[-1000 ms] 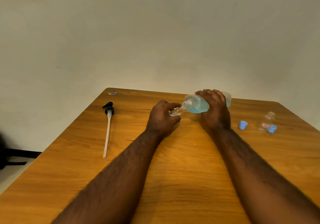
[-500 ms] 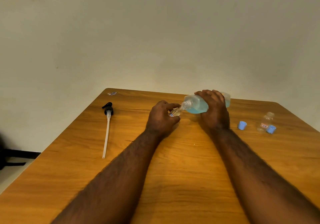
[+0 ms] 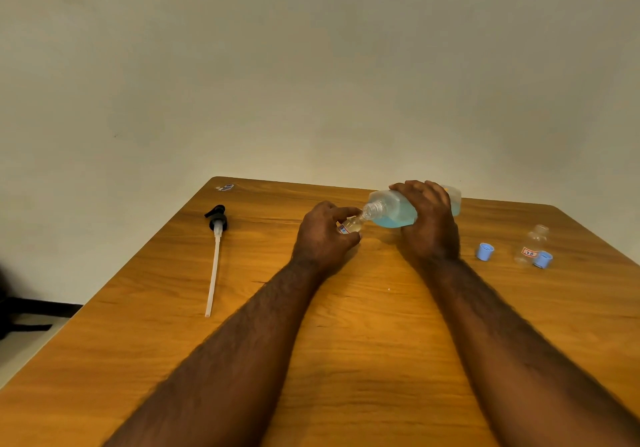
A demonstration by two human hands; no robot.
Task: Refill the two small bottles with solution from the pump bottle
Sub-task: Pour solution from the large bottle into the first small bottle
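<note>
My right hand (image 3: pixel 427 225) grips the big clear bottle (image 3: pixel 393 209) of blue solution, tipped on its side with its open neck pointing left and down. My left hand (image 3: pixel 322 235) holds a small clear bottle (image 3: pixel 351 225) tilted up, its mouth right at the big bottle's neck. A second small clear bottle (image 3: pixel 531 245) with a red-edged label stands uncapped at the right of the table. The black pump head with its long white tube (image 3: pixel 215 256) lies on the table at the left.
Two light blue caps sit on the wooden table (image 3: pixel 363 342): one cap (image 3: pixel 485 251) right of my right hand, the other cap (image 3: pixel 542 259) against the second small bottle. A small sticker (image 3: pixel 225 187) lies at the far left corner. A plain wall rises behind.
Both hands and the two bottles stay in almost the same place; the pouring pose holds with only a slight shift.
</note>
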